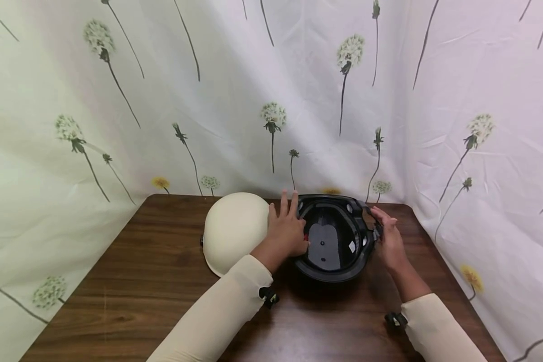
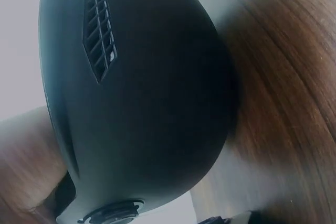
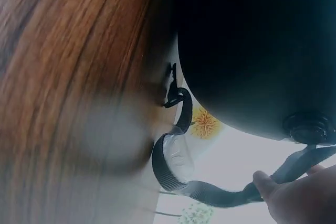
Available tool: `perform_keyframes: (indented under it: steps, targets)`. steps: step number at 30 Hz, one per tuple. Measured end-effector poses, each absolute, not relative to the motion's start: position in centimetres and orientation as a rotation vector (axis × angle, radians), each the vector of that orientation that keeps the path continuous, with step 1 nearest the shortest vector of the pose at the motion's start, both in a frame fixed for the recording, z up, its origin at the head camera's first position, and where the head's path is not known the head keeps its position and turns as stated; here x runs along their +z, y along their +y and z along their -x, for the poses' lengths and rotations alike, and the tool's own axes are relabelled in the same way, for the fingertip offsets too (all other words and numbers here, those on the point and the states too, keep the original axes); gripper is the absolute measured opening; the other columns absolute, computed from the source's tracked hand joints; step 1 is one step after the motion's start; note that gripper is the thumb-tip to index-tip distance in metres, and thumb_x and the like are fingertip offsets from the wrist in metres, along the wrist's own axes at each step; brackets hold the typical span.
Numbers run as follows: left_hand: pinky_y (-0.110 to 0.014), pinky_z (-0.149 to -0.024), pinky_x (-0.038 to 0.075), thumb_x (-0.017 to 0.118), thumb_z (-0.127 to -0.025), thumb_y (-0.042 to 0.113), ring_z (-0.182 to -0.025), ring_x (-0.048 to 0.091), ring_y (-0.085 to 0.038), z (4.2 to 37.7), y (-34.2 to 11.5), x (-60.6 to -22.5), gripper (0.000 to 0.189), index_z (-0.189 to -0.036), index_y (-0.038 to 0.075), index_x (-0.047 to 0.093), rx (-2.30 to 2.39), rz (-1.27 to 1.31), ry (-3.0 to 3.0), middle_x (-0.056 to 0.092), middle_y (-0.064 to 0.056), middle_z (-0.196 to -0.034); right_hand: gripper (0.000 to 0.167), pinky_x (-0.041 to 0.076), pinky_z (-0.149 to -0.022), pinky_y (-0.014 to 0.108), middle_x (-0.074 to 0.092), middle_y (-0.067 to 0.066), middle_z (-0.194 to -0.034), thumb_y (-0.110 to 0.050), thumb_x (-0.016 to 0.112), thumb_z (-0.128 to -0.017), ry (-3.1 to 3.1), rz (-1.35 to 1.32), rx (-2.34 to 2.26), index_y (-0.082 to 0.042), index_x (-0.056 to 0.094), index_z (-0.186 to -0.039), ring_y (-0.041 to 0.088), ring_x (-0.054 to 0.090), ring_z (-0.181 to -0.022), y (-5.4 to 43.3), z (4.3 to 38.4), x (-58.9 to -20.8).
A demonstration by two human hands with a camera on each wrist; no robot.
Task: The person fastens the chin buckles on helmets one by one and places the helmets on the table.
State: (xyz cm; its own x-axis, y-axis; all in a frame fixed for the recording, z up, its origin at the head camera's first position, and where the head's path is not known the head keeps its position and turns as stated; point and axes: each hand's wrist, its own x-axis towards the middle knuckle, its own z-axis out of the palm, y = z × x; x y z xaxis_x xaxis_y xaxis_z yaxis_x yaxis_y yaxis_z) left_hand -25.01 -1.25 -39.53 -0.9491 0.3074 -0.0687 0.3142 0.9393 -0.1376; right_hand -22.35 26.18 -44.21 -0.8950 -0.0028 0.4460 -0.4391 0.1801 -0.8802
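A black helmet (image 1: 323, 274) lies upside down, its hollow inside facing up; a small red part (image 1: 305, 237) shows at its left rim. At that rim is my left hand (image 1: 286, 232), several fingers straight and spread, thumb side over the edge. The left wrist view has the helmet's vented outer shell (image 2: 152, 87) in front of part of that hand (image 2: 31, 156). My right hand (image 1: 391, 244) is at the helmet's right side. There its thumb and fingers pinch a black chin strap (image 3: 220, 194), which hangs down in a loop to a dark buckle piece (image 3: 173, 90).
Left of the black helmet a cream helmet (image 1: 235, 231) sits dome up, close by my left hand. Both are near the back edge of a dark wooden table (image 1: 163, 281). A white cloth with dandelion prints (image 1: 235, 100) hangs behind and at the sides.
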Motion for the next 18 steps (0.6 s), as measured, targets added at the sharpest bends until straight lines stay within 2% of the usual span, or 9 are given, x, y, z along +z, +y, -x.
perform_keyframes:
  steps: [3,4,7,10,11,14,16,18]
  targets:
    - [-0.067,-0.125,0.010,0.065,-0.095,0.066,-0.158,-0.022,-0.043,25.0,-1.4,-39.6,0.073,-0.157,0.029,0.052,-0.209,-0.479,3.042,-0.018,-0.014,-0.175,0.081,0.034,-0.109,0.017,0.029,0.033,-0.164,-0.048,0.011,-0.114,-2.111,-0.425,1.727,0.019,0.039,-0.150,0.030,0.034,-0.150,26.3,22.5,-44.3]
    - [-0.067,-0.125,0.011,0.067,-0.094,0.066,-0.158,-0.022,-0.043,25.0,-1.5,-39.6,0.075,-0.158,0.028,0.051,-0.198,-0.475,3.044,-0.017,-0.014,-0.175,0.080,0.037,-0.105,0.018,0.028,0.033,-0.164,-0.047,0.012,-0.114,-2.110,-0.427,1.728,0.019,0.039,-0.150,0.026,0.040,-0.144,26.4,22.5,-44.2]
    - [-0.066,-0.125,0.015,0.072,-0.092,0.063,-0.159,-0.019,-0.043,25.1,-1.6,-39.6,0.079,-0.158,0.026,0.050,-0.160,-0.476,3.057,-0.014,-0.015,-0.176,0.078,0.035,-0.104,0.014,0.030,0.034,-0.163,-0.044,0.011,-0.115,-2.150,-0.406,1.672,0.019,0.041,-0.149,0.009,0.041,-0.137,26.9,22.4,-43.9]
    - [-0.065,-0.125,0.016,0.076,-0.091,0.059,-0.160,-0.015,-0.044,25.0,-1.8,-39.6,0.080,-0.157,0.023,0.051,-0.120,-0.491,3.070,-0.011,-0.016,-0.176,0.076,0.035,-0.104,0.018,0.028,0.034,-0.163,-0.043,0.009,-0.115,-2.192,-0.392,1.657,0.017,0.040,-0.151,0.019,0.041,-0.138,27.5,22.4,-43.4]
    - [-0.065,-0.125,0.017,0.077,-0.090,0.058,-0.160,-0.014,-0.044,25.0,-1.9,-39.6,0.080,-0.157,0.022,0.051,-0.109,-0.498,3.073,-0.010,-0.017,-0.176,0.076,0.032,-0.111,0.023,0.028,0.034,-0.163,-0.043,0.008,-0.115,-2.214,-0.375,1.635,0.015,0.040,-0.151,0.023,0.036,-0.144,27.8,22.4,-43.2]
    - [-0.065,-0.125,0.018,0.078,-0.090,0.057,-0.160,-0.011,-0.045,25.0,-2.0,-39.6,0.083,-0.157,0.019,0.050,-0.089,-0.507,3.083,-0.008,-0.018,-0.176,0.077,0.033,-0.117,0.047,0.026,0.032,-0.164,-0.043,0.007,-0.115,-2.223,-0.349,1.641,0.014,0.041,-0.152,0.039,0.031,-0.145,28.5,22.4,-42.8]
    - [-0.065,-0.124,0.018,0.079,-0.089,0.057,-0.160,-0.010,-0.046,25.1,-2.2,-39.6,0.084,-0.157,0.018,0.050,-0.082,-0.508,3.093,-0.007,-0.019,-0.176,0.078,0.027,-0.118,0.066,0.026,0.033,-0.163,-0.044,0.006,-0.114,-2.215,-0.327,1.631,0.015,0.042,-0.150,0.044,0.027,-0.148,28.9,22.4,-42.6]
    - [-0.065,-0.124,0.019,0.079,-0.088,0.057,-0.160,-0.009,-0.046,25.1,-2.3,-39.7,0.085,-0.157,0.017,0.050,-0.073,-0.509,3.102,-0.005,-0.019,-0.176,0.078,0.022,-0.115,0.075,0.027,0.032,-0.163,-0.043,0.006,-0.114,-2.203,-0.308,1.616,0.016,0.043,-0.149,0.044,0.023,-0.151,29.3,22.2,-42.3]
